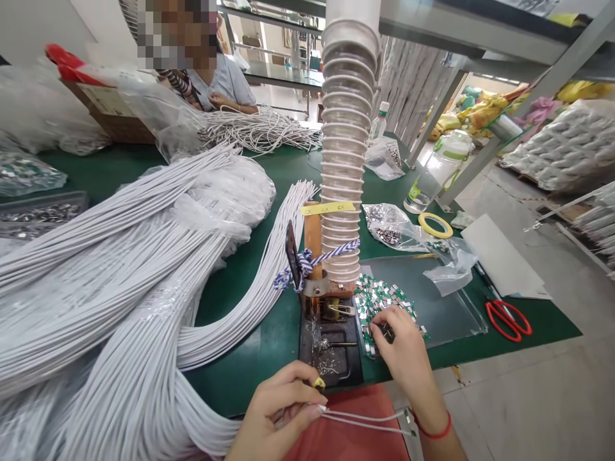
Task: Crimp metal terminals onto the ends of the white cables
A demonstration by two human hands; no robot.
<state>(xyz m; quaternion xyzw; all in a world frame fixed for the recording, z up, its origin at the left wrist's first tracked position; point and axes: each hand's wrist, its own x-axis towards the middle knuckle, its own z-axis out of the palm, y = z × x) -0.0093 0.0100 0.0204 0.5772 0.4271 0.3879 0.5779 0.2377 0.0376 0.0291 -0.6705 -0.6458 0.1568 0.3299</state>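
My left hand (276, 410) is closed in a pinch on two thin white cable ends (365, 419) that run rightward over my lap. My right hand (401, 346) rests on a pile of small green and silver metal parts (379, 301) on a clear tray (446, 307); its fingers curl down into the pile, and what they grip is hidden. Between the hands stands a small black fixture (329, 349) with a brass coil, under a ribbed white hose (343, 153).
Large bundles of white cables (120, 269) fill the left of the green table (250, 282). Red-handled scissors (509, 317), a yellow tape roll (435, 224), a plastic bottle (439, 166) and bags of parts lie right. Another person (216, 80) sits across the table.
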